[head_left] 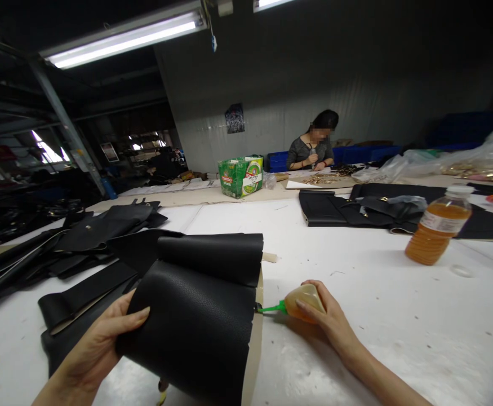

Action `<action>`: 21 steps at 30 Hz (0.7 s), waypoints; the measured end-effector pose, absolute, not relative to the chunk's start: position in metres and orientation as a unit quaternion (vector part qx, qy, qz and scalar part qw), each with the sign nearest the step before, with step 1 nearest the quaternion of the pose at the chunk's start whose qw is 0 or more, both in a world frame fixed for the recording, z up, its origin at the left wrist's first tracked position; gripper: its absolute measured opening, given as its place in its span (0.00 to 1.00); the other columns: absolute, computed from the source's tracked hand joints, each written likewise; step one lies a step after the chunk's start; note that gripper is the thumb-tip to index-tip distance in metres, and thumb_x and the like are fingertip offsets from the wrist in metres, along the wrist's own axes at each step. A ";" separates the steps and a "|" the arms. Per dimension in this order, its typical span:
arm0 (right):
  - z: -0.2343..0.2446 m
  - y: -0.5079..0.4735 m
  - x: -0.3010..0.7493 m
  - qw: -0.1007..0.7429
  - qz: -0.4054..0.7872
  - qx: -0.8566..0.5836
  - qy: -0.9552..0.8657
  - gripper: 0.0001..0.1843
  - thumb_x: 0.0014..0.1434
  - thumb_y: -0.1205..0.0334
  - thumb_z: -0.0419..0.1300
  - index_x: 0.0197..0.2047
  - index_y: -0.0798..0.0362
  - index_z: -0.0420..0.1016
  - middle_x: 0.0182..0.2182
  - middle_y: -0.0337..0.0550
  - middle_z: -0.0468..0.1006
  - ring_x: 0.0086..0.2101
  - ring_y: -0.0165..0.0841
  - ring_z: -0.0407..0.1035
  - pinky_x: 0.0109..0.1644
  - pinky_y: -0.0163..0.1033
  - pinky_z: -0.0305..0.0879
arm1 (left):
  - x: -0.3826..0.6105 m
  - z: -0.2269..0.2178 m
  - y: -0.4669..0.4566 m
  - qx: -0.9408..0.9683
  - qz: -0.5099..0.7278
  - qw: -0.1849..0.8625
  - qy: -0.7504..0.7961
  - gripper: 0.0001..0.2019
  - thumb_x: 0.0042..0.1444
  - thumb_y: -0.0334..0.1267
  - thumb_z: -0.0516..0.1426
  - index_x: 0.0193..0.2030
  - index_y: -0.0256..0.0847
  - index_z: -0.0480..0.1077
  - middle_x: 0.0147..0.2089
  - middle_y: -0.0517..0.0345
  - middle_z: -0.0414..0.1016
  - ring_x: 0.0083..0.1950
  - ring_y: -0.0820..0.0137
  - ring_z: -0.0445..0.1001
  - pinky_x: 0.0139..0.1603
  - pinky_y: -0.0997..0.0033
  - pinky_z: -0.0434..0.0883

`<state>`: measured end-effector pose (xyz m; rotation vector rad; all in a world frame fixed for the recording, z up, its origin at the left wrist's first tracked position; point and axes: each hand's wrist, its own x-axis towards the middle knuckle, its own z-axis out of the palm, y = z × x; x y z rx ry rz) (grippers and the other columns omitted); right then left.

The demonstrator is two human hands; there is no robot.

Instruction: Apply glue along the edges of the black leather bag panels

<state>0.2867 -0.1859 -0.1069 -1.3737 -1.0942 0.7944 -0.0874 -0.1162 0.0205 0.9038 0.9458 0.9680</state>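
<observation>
My left hand grips the left edge of a curved stack of black leather pieces, thumb on top, holding it up off the white table. My right hand is closed round a small glue bottle of amber liquid. Its green nozzle points left and touches the right edge of the leather stack. A tan backing edge shows along the stack's right side.
More black leather pieces lie at left. Black bag panels and a tilted bottle of orange liquid sit at right. A green carton stands at the back, where another person works. Plastic bags lie far right.
</observation>
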 end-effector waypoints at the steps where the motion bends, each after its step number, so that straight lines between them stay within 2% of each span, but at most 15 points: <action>1: -0.107 -0.188 0.287 0.562 0.347 -0.584 -0.473 0.24 0.53 0.45 0.64 0.47 0.48 0.62 0.34 0.37 0.71 0.34 0.40 0.66 0.37 0.39 0.62 | -0.088 0.020 -0.116 0.407 0.431 0.687 0.420 0.21 0.42 0.28 0.66 0.46 0.42 0.78 0.44 0.48 0.82 0.43 0.50 0.79 0.40 0.62 0.77; 5: -0.104 -0.190 0.288 0.566 0.351 -0.583 -0.466 0.24 0.55 0.44 0.63 0.47 0.47 0.61 0.35 0.37 0.71 0.35 0.40 0.66 0.37 0.39 0.62 | -0.088 0.021 -0.116 0.417 0.427 0.686 0.415 0.19 0.41 0.28 0.66 0.44 0.41 0.79 0.43 0.47 0.82 0.38 0.53 0.80 0.34 0.66 0.76; 9: -0.106 -0.191 0.288 0.565 0.325 -0.599 -0.465 0.25 0.55 0.43 0.63 0.48 0.47 0.61 0.37 0.37 0.70 0.36 0.40 0.66 0.38 0.40 0.62 | -0.088 0.022 -0.118 0.415 0.425 0.692 0.411 0.19 0.41 0.28 0.66 0.43 0.42 0.79 0.40 0.49 0.83 0.36 0.56 0.80 0.35 0.67 0.76; 15: -0.106 -0.199 0.286 0.547 0.357 -0.577 -0.489 0.24 0.55 0.44 0.63 0.48 0.48 0.61 0.35 0.39 0.71 0.35 0.40 0.67 0.37 0.40 0.62 | -0.093 0.017 -0.118 0.418 0.422 0.689 0.415 0.18 0.41 0.28 0.66 0.42 0.42 0.80 0.39 0.48 0.83 0.38 0.53 0.80 0.36 0.65 0.76; 21: -0.104 -0.197 0.285 0.560 0.324 -0.594 -0.479 0.26 0.55 0.44 0.63 0.49 0.48 0.61 0.37 0.40 0.71 0.35 0.42 0.67 0.38 0.42 0.62 | -0.095 0.016 -0.119 0.418 0.424 0.687 0.417 0.19 0.40 0.28 0.67 0.43 0.42 0.80 0.40 0.48 0.83 0.41 0.51 0.80 0.37 0.64 0.77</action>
